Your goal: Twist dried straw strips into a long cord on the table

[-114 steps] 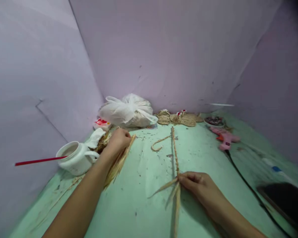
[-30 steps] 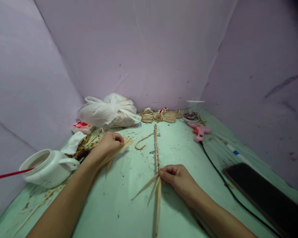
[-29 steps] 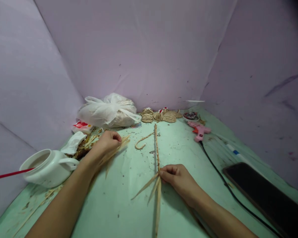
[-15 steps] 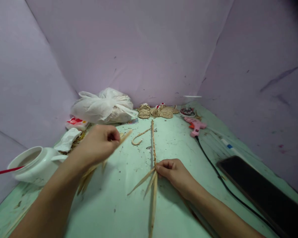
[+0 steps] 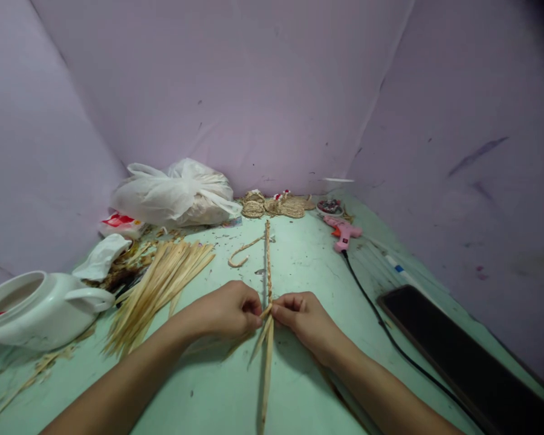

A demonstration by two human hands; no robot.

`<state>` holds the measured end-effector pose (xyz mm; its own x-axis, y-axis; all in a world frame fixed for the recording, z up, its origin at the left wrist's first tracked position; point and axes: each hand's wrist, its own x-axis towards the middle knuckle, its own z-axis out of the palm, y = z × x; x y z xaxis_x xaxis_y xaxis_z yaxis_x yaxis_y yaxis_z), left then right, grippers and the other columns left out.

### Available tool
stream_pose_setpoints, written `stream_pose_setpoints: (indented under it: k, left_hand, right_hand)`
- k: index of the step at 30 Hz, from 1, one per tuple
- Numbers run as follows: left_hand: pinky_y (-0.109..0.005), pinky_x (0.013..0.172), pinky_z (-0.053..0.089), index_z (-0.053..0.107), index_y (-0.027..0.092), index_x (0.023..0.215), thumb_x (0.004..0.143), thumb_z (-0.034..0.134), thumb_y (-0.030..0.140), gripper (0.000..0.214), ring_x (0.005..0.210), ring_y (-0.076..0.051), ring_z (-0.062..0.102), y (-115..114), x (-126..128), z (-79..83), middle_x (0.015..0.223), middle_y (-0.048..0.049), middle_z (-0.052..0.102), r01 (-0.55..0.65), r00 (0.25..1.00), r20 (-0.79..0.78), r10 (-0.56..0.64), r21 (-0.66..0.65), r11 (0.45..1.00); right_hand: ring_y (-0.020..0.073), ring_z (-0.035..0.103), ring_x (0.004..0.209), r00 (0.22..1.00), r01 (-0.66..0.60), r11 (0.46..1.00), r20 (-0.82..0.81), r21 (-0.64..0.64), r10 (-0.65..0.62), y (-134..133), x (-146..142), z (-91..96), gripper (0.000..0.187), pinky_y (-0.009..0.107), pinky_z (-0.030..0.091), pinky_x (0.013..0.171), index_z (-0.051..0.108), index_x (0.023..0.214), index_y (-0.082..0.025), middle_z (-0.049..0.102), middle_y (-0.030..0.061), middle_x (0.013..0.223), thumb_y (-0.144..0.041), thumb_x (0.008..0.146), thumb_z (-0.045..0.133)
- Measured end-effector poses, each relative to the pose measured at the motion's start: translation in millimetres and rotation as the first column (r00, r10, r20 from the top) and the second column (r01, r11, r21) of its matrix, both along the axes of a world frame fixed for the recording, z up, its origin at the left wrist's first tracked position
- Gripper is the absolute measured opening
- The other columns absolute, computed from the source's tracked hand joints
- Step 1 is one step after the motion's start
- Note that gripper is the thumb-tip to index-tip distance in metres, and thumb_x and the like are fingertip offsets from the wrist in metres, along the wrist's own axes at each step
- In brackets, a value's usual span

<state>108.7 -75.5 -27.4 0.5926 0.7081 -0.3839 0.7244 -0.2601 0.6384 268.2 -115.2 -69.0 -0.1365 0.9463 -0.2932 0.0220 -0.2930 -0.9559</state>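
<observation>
A long plaited straw braid [image 5: 268, 254] lies on the green table, running away from me. Its near end splays into loose straw strands [image 5: 265, 362]. My right hand [image 5: 301, 317] pinches the braid where the plait ends. Pressed up against it from the left, my left hand [image 5: 229, 309] is closed with a straw strip pinched at the same spot. A pile of loose straw strips [image 5: 156, 287] lies to the left of both hands.
A white ceramic pot [image 5: 31, 308] sits at the left edge, a white plastic bag [image 5: 172, 193] behind it. Woven straw pieces [image 5: 272, 205] lie at the back wall. A pink glue gun [image 5: 340, 229] with black cable [image 5: 390, 338] and a dark tablet [image 5: 462, 344] are at right.
My left hand left the straw pile and came across to the braid with a strip, meeting my right hand. The pile now lies uncovered. My right hand kept its pinch.
</observation>
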Motion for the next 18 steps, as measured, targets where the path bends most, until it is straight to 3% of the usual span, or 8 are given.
stream_pose_setpoints:
  k: [5,10,15,18]
  left_hand:
    - [-0.019,0.043,0.024,0.053,0.014,0.056,0.060,0.044,0.023,0.013,0.048,-0.007,0.034,0.0,4.2,-1.7,0.048,0.0040,0.041,-0.014,1.000,0.021,0.015,-0.011,1.000]
    - [-0.019,0.041,0.023,0.045,0.015,0.052,0.060,0.044,0.022,0.011,0.042,-0.006,0.032,4.3,-5.0,6.8,0.043,0.0052,0.037,-0.049,0.994,0.085,0.067,-0.194,0.980]
    - [-0.018,0.040,0.027,0.049,0.015,0.058,0.058,0.047,0.022,0.007,0.038,-0.006,0.032,4.3,-4.6,7.0,0.042,0.0065,0.036,-0.022,0.976,0.191,0.109,-0.408,0.913]
    - [-0.019,0.038,0.027,0.051,0.015,0.059,0.056,0.047,0.022,0.008,0.036,-0.007,0.036,3.9,0.1,-2.4,0.042,0.0060,0.038,-0.112,0.978,0.128,0.164,-0.342,0.933]
  right_hand:
    - [0.0067,0.036,0.047,1.000,0.014,1.000,-0.007,0.000,-0.014,1.6,-0.7,-3.3,0.017,0.021,0.027,0.048,0.053,0.051,-0.013,0.049,-0.0014,0.049,-0.027,0.059,0.058]
    - [0.0067,0.035,0.047,0.999,0.016,1.000,0.031,0.006,-0.016,1.6,-1.4,-1.6,0.018,0.022,0.025,0.047,0.054,0.051,-0.012,0.049,-0.0006,0.049,-0.027,0.060,0.056]
    - [0.0069,0.035,0.047,1.000,0.001,1.000,0.027,0.018,-0.002,1.3,-0.8,-1.5,0.018,0.022,0.026,0.048,0.055,0.052,-0.012,0.049,-0.0006,0.050,-0.028,0.061,0.056]
    - [0.0067,0.034,0.046,1.000,0.000,1.000,0.023,0.020,0.000,1.6,-0.6,-2.8,0.018,0.022,0.024,0.047,0.055,0.051,-0.013,0.048,-0.0011,0.048,-0.028,0.060,0.056]
